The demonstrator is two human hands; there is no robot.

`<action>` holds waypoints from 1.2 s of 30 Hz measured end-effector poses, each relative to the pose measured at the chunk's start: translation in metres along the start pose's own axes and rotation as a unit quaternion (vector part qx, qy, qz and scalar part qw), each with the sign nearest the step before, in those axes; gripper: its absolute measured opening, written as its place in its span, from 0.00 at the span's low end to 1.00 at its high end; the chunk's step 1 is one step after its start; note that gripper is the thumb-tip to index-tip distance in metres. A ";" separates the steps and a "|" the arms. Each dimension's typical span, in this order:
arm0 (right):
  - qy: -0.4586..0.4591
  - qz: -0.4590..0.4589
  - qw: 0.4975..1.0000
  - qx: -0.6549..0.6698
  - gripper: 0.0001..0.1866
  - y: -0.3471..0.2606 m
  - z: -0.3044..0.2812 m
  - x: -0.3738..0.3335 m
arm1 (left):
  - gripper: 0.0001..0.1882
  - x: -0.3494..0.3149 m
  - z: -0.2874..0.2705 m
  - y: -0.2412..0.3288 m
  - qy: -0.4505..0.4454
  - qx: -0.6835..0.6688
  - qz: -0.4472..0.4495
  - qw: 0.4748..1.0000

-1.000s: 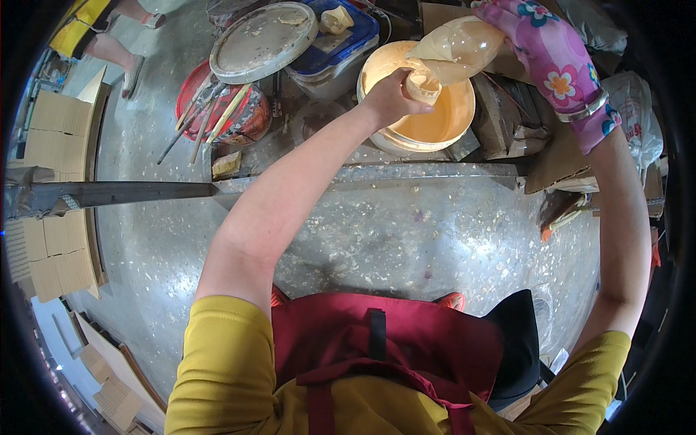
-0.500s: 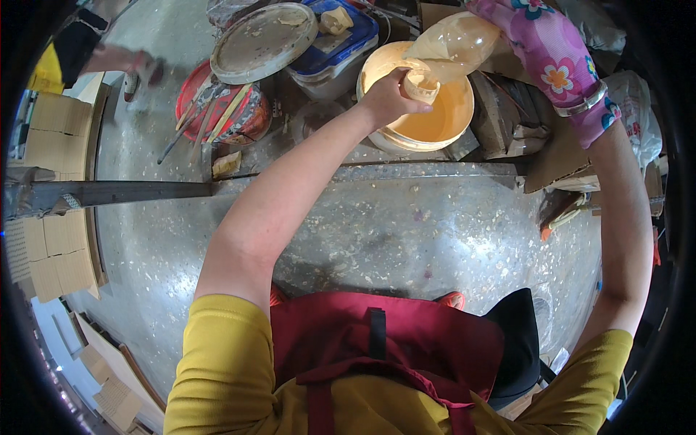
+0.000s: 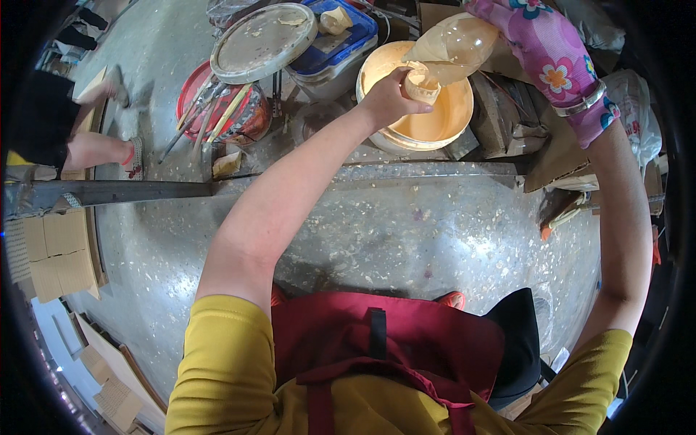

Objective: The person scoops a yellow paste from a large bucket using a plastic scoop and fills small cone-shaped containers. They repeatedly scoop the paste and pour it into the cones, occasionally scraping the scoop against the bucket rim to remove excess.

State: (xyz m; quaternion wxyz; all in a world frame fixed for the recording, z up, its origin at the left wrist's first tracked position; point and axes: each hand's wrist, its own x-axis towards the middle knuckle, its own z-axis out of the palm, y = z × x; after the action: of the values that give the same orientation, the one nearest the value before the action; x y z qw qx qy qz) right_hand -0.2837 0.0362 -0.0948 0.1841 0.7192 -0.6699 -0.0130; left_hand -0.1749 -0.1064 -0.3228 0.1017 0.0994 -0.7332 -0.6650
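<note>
My left hand [image 3: 388, 100] reaches over a white bucket [image 3: 367, 138] with orange-yellow liquid inside. Its fingers are wrapped round a small cup [image 3: 422, 90] smeared with the same colour. A clear plastic bottle [image 3: 460, 45] tilts down toward the cup, its lower end close to the cup's rim; pale yellowish liquid shows in it. My right hand [image 3: 540, 47], in a pink flowered glove with a band at the wrist, grips the bottle's far end at the top edge of the view. Some of its fingers are out of sight.
Left of the bucket stand a blue-lidded tub [image 3: 344, 43], a round grey lid [image 3: 264, 43] and a red bucket [image 3: 192, 105] with brushes and sticks. Cardboard [image 3: 565, 163] lies right. A metal bar [image 3: 138, 191] crosses at left, where another person's legs [image 3: 105, 148] show.
The other person at the far left has stepped nearer. My hands stay almost in place, the bottle still tilted at the cup.
</note>
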 end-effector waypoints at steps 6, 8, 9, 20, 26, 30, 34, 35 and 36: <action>-0.020 0.023 1.000 -0.007 0.16 -0.004 -0.017 -0.004 | 0.42 0.013 0.009 -0.006 0.009 0.020 0.020 1.000; -0.008 0.035 0.998 0.046 0.16 -0.002 -0.006 -0.005 | 0.46 0.004 0.001 -0.008 0.020 0.043 -0.018 0.999; -0.005 0.031 0.999 0.020 0.16 -0.002 -0.008 -0.006 | 0.48 0.005 0.002 -0.003 0.019 0.045 -0.025 0.998; -0.008 0.084 0.995 -0.045 0.14 -0.011 -0.017 -0.008 | 0.57 0.022 0.014 -0.011 0.030 0.044 0.007 0.999; 0.014 0.057 0.998 -0.025 0.13 0.000 0.000 -0.009 | 0.59 0.018 0.007 -0.015 0.046 0.048 0.012 0.998; -0.013 0.106 0.994 -0.034 0.13 0.004 0.001 -0.009 | 0.66 0.023 0.007 -0.025 0.057 0.066 0.037 0.996; -0.008 0.125 0.992 -0.035 0.15 0.018 0.023 -0.024 | 0.65 0.017 0.003 -0.023 0.070 0.085 -0.009 0.994; 0.000 0.119 0.993 -0.013 0.18 0.018 0.032 -0.025 | 0.65 0.012 -0.002 -0.023 0.078 0.096 -0.030 0.992; -0.002 0.119 0.993 -0.008 0.20 0.020 0.031 -0.028 | 0.65 0.013 0.001 -0.017 0.076 0.095 -0.037 0.992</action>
State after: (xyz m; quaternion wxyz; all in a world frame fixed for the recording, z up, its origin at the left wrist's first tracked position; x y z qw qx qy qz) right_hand -0.3138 0.0548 -0.1246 0.1888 0.6330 -0.7507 0.0022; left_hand -0.1876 -0.1109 -0.3395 0.1227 0.1860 -0.7791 -0.5860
